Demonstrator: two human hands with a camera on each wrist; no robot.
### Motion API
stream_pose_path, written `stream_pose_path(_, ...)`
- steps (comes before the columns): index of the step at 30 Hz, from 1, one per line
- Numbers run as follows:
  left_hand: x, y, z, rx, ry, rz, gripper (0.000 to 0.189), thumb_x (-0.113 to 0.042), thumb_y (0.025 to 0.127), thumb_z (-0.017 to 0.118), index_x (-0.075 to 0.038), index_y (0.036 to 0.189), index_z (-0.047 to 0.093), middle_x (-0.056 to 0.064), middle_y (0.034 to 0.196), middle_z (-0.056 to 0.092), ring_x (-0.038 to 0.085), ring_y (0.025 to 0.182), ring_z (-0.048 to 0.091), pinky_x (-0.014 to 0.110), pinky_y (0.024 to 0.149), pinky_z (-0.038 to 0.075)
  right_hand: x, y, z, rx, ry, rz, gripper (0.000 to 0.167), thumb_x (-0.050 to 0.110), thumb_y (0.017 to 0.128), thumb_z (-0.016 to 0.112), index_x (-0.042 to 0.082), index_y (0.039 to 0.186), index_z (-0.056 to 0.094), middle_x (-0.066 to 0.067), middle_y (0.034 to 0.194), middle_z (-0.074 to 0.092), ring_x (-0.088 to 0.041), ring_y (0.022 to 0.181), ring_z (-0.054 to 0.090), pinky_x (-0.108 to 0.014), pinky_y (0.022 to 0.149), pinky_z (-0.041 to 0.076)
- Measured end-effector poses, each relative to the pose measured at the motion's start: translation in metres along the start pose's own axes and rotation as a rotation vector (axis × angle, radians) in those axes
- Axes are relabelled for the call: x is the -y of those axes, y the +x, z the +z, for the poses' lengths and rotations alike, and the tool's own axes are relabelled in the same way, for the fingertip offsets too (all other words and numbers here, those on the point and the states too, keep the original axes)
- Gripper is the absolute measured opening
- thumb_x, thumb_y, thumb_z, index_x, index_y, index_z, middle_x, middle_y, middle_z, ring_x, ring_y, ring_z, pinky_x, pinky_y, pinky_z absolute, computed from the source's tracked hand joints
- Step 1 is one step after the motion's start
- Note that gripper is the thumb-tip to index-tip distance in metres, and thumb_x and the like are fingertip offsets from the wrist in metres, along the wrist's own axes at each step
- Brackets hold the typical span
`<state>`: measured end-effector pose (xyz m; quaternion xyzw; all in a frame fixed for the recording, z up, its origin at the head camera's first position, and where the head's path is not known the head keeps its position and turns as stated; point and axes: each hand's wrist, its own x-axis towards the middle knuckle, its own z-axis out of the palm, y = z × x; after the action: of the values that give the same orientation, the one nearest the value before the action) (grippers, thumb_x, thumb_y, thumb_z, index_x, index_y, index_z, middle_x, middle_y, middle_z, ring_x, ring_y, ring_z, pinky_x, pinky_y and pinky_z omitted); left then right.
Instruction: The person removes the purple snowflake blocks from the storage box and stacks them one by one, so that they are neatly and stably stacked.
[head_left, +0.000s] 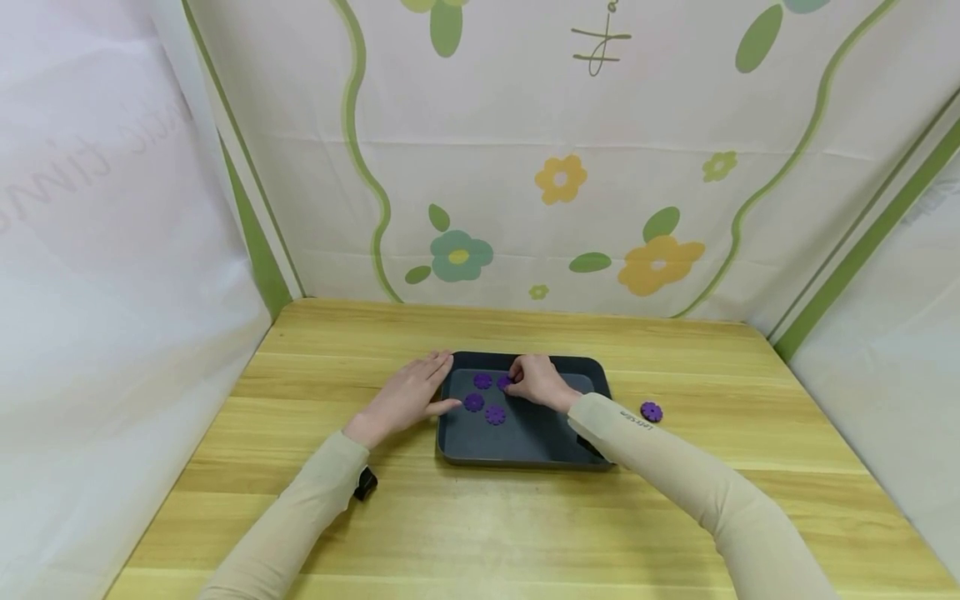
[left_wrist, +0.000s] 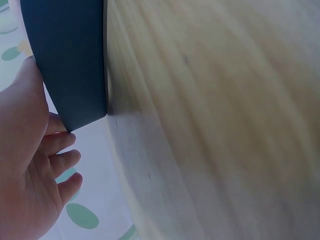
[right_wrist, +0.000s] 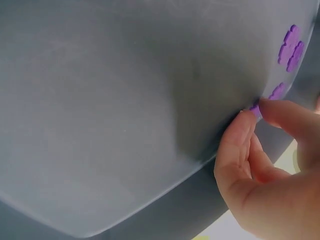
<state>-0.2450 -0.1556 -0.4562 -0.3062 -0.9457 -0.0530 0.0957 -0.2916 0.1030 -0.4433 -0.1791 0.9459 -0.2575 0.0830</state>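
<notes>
A dark grey rectangular tray (head_left: 525,442) sits on the wooden table. Inside its left half lie three purple flower-shaped discs, among them one disc (head_left: 495,414) nearest the tray's front. At the far side of the tray, my right hand (head_left: 542,383) pinches another purple flower-shaped disc (right_wrist: 255,111) between thumb and fingertips, close over the tray floor. Resting at the tray's left rim, my left hand (head_left: 408,392) has its fingers extended toward the far corner and its thumb across the side. In the left wrist view, its fingertips touch the tray's outer corner (left_wrist: 75,100).
One more purple disc (head_left: 652,411) lies on the wooden table (head_left: 480,533), right of the tray and beside my right forearm. A flower-printed cloth (head_left: 495,167) stands behind the table, with white cloth at both sides. A small black object (head_left: 365,483) shows at my left sleeve.
</notes>
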Motion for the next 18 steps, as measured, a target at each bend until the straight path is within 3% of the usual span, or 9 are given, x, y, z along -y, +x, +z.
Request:
stream_pose_path(10,-0.0009,0.0001,-0.0018,0.045,-0.019,-0.021,0.078,-0.052,0.097,0.056,0.002,0.151,0.039,0.018,0.157,0.039,0.034,0.145,0.041,0.049,0.118,0.039,-0.0011,-0.0016,-0.006,0.054,0.032,-0.002,0.023,0.009,0.085,0.077,-0.002,0.105,0.072,-0.015,0.1,0.073,-0.019,0.082,0.07,-0.033,0.075,0.061)
stream_pose_path(18,-0.0014,0.0004,-0.0019,0.042,-0.027,-0.024,0.078,-0.053,0.097,0.055,0.001,0.151,0.039,0.018,0.157,0.039,0.034,0.145,0.041,0.049,0.118,0.039,0.0006,-0.0023,-0.0082,0.081,0.019,-0.005,0.024,0.008,0.085,0.076,-0.002,0.106,0.071,-0.015,0.101,0.072,-0.02,0.085,0.068,-0.034,0.077,0.06)
